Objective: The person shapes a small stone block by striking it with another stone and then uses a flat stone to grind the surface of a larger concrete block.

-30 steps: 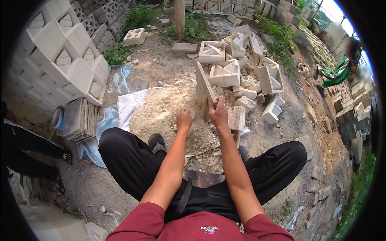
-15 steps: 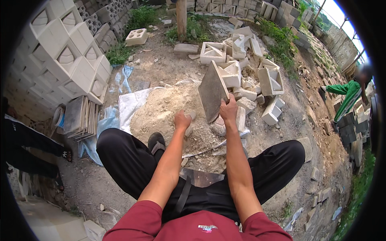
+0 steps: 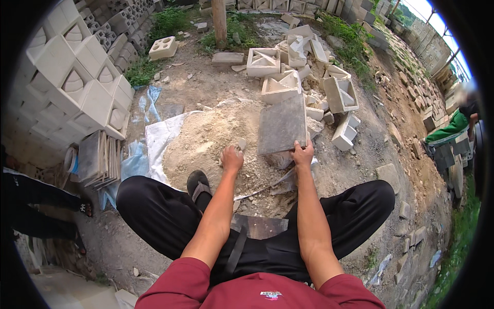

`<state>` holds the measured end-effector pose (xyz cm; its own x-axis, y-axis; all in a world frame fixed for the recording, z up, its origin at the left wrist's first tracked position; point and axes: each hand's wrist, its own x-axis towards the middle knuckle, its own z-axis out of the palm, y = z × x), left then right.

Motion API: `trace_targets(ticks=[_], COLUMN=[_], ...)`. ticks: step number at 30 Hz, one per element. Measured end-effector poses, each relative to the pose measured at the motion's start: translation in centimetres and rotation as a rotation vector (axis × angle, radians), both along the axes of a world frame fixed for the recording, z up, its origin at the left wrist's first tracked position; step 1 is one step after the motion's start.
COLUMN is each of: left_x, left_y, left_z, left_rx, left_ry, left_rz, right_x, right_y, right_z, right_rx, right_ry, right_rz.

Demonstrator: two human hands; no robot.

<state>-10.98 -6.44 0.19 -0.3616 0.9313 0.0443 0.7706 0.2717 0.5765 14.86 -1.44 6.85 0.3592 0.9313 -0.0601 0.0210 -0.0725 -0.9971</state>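
My right hand (image 3: 303, 153) grips the lower right corner of a flat grey square board (image 3: 282, 125), its broad face now turned toward me. The board is beside the heap of pale, sandy powder (image 3: 206, 139), in front of discarded blocks. My left hand (image 3: 232, 158) is closed round a small pale lump like a stone (image 3: 241, 143) over the heap; part of the lump is hidden by the fingers. Under the powder lies a white sheet (image 3: 156, 141). Between my legs is a dark flat plate (image 3: 260, 226).
Broken pale blocks (image 3: 342, 96) are piled beyond the board. At left stand a wall of stacked patterned blocks (image 3: 87, 98) and a bundle of upright boards (image 3: 105, 159). A wooden post (image 3: 219, 23) rises ahead. Other people are at the left and right edges.
The board has swung from nearly edge-on to facing me, its bottom edge now level. My left hand has shifted slightly left and down with the lump. The person at right has bent lower.
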Motion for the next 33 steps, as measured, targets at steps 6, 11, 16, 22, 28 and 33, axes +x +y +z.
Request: trace_targets(ticks=[6,11,16,22,28,33], left_x=[0.5,-0.6,-1.3,-1.0,0.0,2.4], left_y=[0.4,0.7,1.0,2.0,2.2,2.8], left_z=[1.2,1.8,1.2,1.7,1.1,2.0], left_rx=[0.029,0.043,0.004,-0.135,-0.078,-0.112], left_ry=[-0.035,-0.057,-0.035,-0.035,0.106,0.019], left_rz=[0.01,0.025,0.037,0.03,-0.021,0.049], right_x=[-1.0,-1.8,-3.9,-1.7,-0.9,2.2], right_y=[-2.1,-3.3,-4.0,-4.0,-5.2,-4.8], right_z=[-3.2,-5.3,-6.4,-7.5,-6.5,-4.9], right_rx=[-0.249,-0.337,-0.453,-0.572,-0.641,-0.727], right_ry=[0.457,0.598,0.719,0.625,0.503,-0.288], right_rz=[0.005,0.05,0.109,0.034,0.067,0.114])
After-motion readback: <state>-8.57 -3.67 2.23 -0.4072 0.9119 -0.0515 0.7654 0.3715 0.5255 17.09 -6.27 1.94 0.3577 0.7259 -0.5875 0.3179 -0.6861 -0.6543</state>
